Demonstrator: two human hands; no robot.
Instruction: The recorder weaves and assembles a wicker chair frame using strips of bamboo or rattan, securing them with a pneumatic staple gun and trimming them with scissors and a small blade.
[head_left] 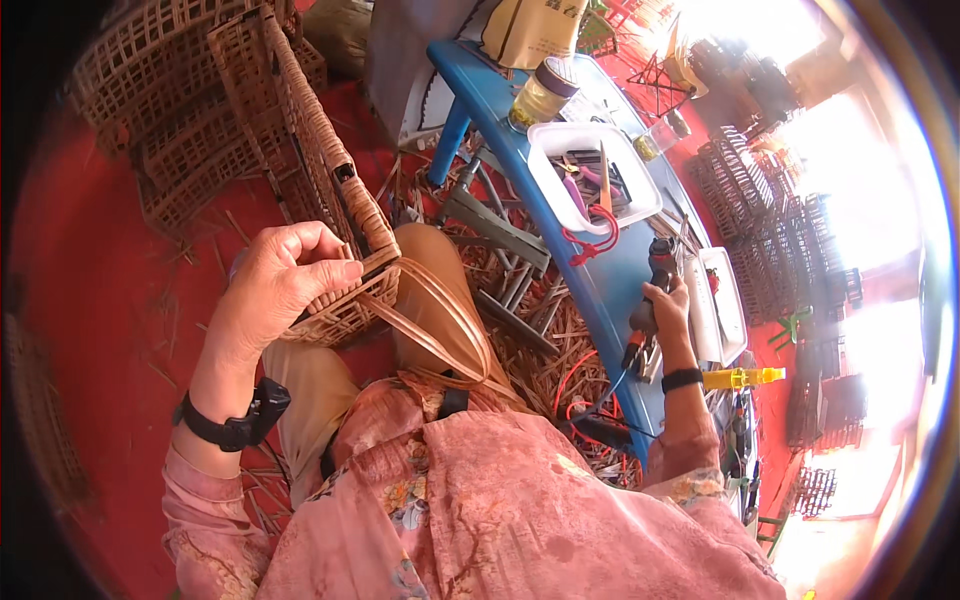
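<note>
My left hand is closed on the near corner of a woven basket, thumb and fingers pinching its wrapped rim. The basket is long, open-weave and tilted, its near end by my knees. From that corner a loop of flat tan weaving strips hangs across my lap. Over the blue bench on the right, my right hand is wrapped round a black hand tool with orange parts. A blue hose or cord shows beside the tool's lower end.
On the bench are a white tray of pliers and small tools, red-handled scissors, a lidded jar and another white tray. Stacked baskets stand at the left. Loose strips litter the red floor.
</note>
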